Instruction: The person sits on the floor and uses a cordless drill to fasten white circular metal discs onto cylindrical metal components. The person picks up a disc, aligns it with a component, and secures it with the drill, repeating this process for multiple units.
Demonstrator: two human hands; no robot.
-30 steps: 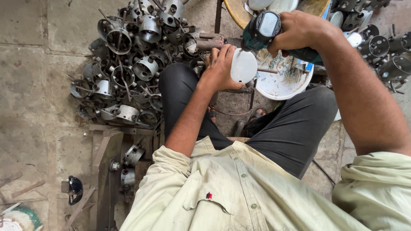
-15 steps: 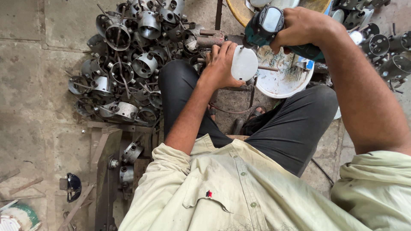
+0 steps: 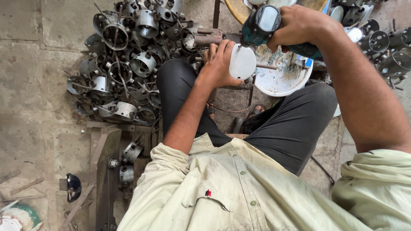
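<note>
Between the knees: left hand (image 3: pixel 219 64) curled around a white rounded plastic piece (image 3: pixel 242 62).
Right hand: (image 3: pixel 299 25) gripped tight on a teal cordless drill (image 3: pixel 262 25), its nose just above the white piece.
Bowl: white bowl (image 3: pixel 282 77) on the floor just beyond, holding pale scraps and shavings.
Floor: stained concrete floor (image 3: pixel 30 85), with a heap of round metal housings (image 3: pixel 128 64) to the left.

Grey, stained concrete slab floor (image 3: pixel 38 64) carries it all: a big heap of round grey metal housings (image 3: pixel 128 64) sprawls at upper left, touching the seated person's dark trouser leg. A shallow white round bowl (image 3: pixel 284 81) sits just beyond the knees, and more dark metal housings (image 3: pixel 385 47) crowd the upper right corner.
</note>
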